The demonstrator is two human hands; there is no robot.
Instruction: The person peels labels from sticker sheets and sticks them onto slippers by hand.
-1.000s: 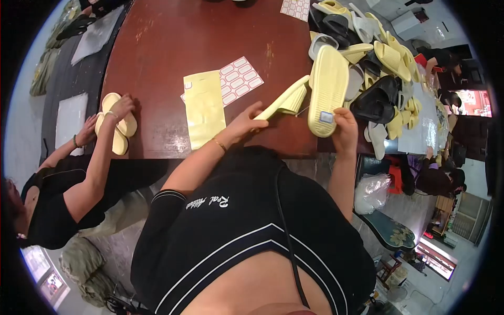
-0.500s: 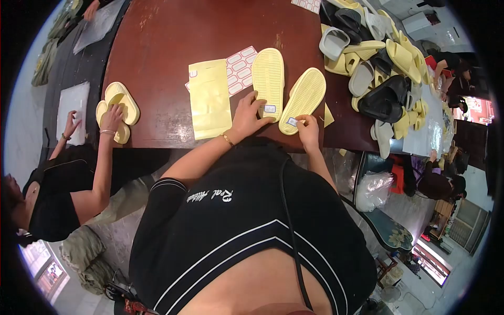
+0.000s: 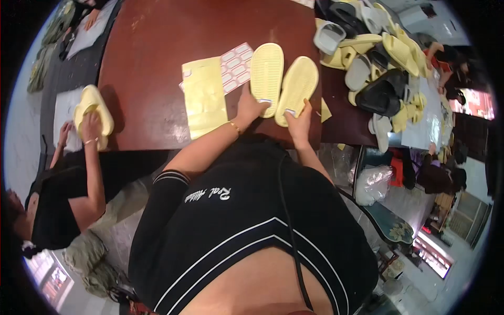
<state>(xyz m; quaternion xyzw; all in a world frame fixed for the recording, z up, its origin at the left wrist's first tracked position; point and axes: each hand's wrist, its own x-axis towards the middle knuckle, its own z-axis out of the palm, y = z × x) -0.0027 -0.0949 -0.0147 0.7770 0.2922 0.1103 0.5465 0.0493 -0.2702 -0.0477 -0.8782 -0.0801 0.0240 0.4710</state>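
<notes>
Two pale yellow slippers lie sole up and side by side in front of me, heels toward my body. My left hand [image 3: 250, 109] is closed around the heel end of the left slipper [image 3: 266, 71], thumb over its sole. My right hand [image 3: 300, 122] grips the heel of the right slipper [image 3: 300, 81], with the thumb pressing on the sole. A small white label [image 3: 265, 101] shows on the left heel, and another label [image 3: 290, 112] is partly covered by my right thumb.
Left of the slippers are a yellow backing sheet [image 3: 205, 100] and a red-bordered label sheet [image 3: 236, 65] on the red-brown table [image 3: 152, 58]. Yellow, grey and black slippers are heaped [image 3: 378, 92] at right. At left, a co-worker's hand [image 3: 91, 126] holds yellow slippers [image 3: 95, 107].
My right hand has gone from fingering the label to gripping the heel. Both slippers have shifted slightly away from me, the right one also leftward. The co-worker's slippers have moved left.
</notes>
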